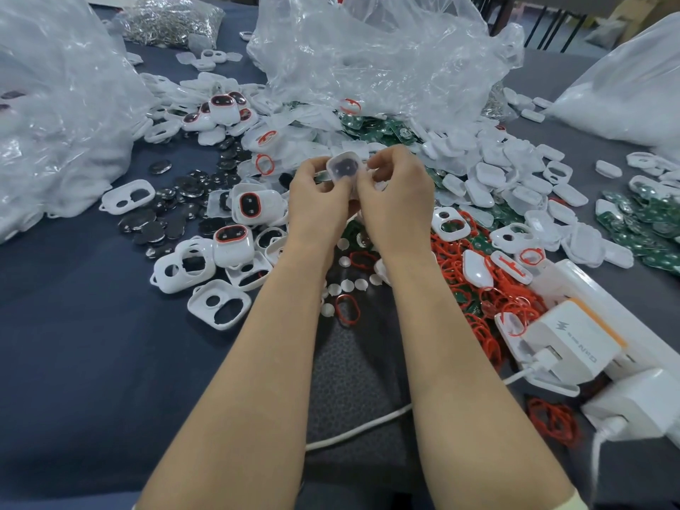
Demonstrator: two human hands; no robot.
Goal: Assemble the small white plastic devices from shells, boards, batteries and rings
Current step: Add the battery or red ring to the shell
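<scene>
My left hand (319, 195) and my right hand (395, 195) meet above the middle of the table and together pinch a small translucent white shell (344, 167) with a dark round part showing inside it. White front shells with two holes (219, 303) lie at the lower left. Finished devices with red rings (253, 202) sit left of my hands. Dark round batteries (151, 230) spread further left. Red rings (474, 285) and green boards (636, 219) pile up on the right, among white back shells (489, 174).
Large clear plastic bags (386, 57) rise at the back and left (55, 104). A white power strip with a charger (574, 344) and cable (360, 428) lies at the lower right. A bag of metal parts (169, 20) sits far back left.
</scene>
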